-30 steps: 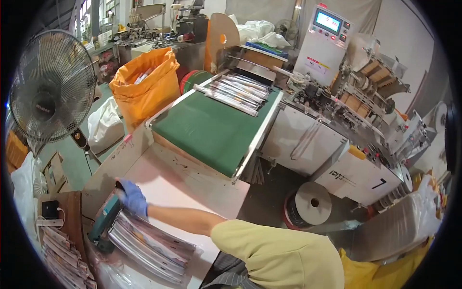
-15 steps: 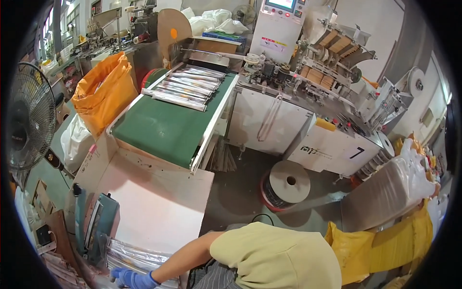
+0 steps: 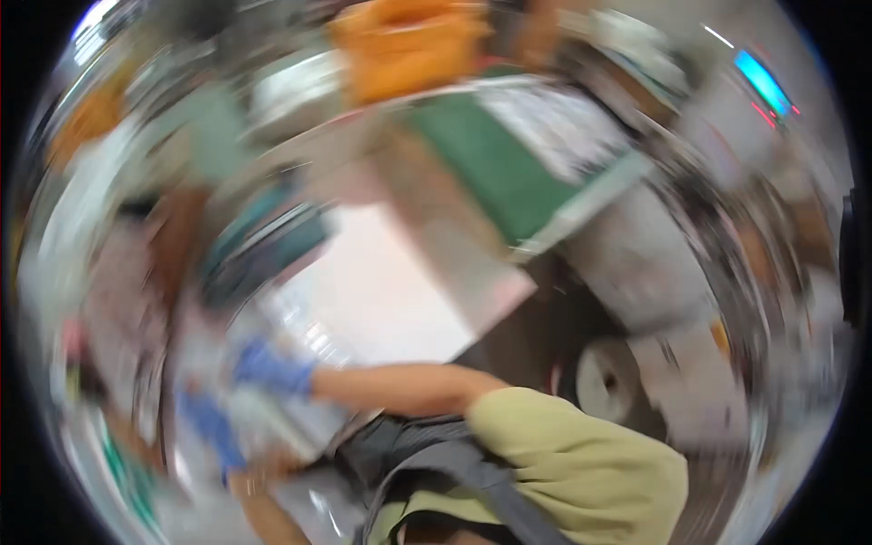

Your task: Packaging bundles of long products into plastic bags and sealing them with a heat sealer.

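Motion smears the whole view. My right hand (image 3: 272,368), in a blue glove, reaches left across my lap to the near end of a silvery clear-plastic bundle (image 3: 304,329) on the white tabletop (image 3: 391,291). Lower and farther left is my left hand (image 3: 209,422), also blue-gloved, its forearm rising from the bottom edge. A pale, blurred flat thing (image 3: 282,420) lies between the two hands; whether either one grips it cannot be made out. Fingers on both hands are too blurred to read.
A teal bench device (image 3: 272,241) stands beyond my hands. Past the tabletop runs a green conveyor belt (image 3: 495,168) carrying silvery packs (image 3: 559,123). An orange sack (image 3: 409,50) is behind it. A large reel (image 3: 607,381) sits on the floor at right.
My view has swung left and down, shifting the conveyor and tabletop rightward in the picture. My left hand has come into sight. The right hand stays near the silvery bundle.
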A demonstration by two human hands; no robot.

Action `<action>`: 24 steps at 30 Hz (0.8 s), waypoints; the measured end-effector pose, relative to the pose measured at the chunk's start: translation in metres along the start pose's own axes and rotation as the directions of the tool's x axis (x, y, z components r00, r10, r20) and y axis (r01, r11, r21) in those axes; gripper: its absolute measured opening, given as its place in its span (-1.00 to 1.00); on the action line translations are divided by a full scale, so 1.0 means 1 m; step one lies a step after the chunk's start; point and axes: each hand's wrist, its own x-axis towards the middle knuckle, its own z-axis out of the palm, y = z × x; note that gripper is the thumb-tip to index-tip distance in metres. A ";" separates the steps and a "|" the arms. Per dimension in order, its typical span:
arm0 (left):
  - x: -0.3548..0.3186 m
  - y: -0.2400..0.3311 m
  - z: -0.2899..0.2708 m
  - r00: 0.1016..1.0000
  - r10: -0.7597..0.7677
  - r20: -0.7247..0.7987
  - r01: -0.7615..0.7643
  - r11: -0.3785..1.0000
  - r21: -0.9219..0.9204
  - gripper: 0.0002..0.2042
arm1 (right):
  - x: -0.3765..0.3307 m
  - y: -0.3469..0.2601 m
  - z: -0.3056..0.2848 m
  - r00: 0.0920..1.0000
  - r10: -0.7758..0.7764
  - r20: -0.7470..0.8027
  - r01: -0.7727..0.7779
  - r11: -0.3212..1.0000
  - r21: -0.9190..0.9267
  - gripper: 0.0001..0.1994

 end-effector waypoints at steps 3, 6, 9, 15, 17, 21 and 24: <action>-0.025 0.120 -0.026 0.993 -0.104 0.061 0.120 0.890 -0.439 -0.79 | 0.035 -0.082 -0.012 0.986 -0.041 0.162 0.070 0.982 -0.178 -0.85; -0.040 0.130 -0.044 0.969 0.106 -0.224 -0.134 0.985 -0.112 -0.90 | 0.040 -0.105 -0.003 0.830 0.538 0.147 -0.547 0.734 0.403 -0.80; -0.039 0.109 -0.088 0.929 -0.016 -0.370 0.002 0.999 -0.037 -0.89 | 0.038 -0.103 -0.003 0.806 0.591 0.032 -0.552 0.731 0.402 -0.74; -0.050 0.089 -0.085 0.895 0.056 -0.442 -0.100 0.992 -0.078 -0.84 | 0.038 -0.111 0.000 0.770 0.605 0.203 -0.633 0.684 0.363 -0.82; -0.059 0.100 -0.061 0.805 0.295 -0.515 -0.136 0.936 0.325 -0.84 | 0.036 -0.135 0.013 0.684 0.549 0.481 -0.722 0.605 0.336 -0.72; -0.092 0.077 -0.031 0.705 0.421 -0.570 -0.131 0.868 0.479 -0.84 | 0.028 -0.161 0.046 0.807 0.516 0.285 -0.494 0.856 -0.152 -0.75; -0.071 0.116 -0.006 0.737 0.196 -0.646 0.170 0.873 0.458 -0.80 | 0.043 -0.110 -0.006 0.740 0.578 0.343 -0.576 0.808 -0.119 -0.85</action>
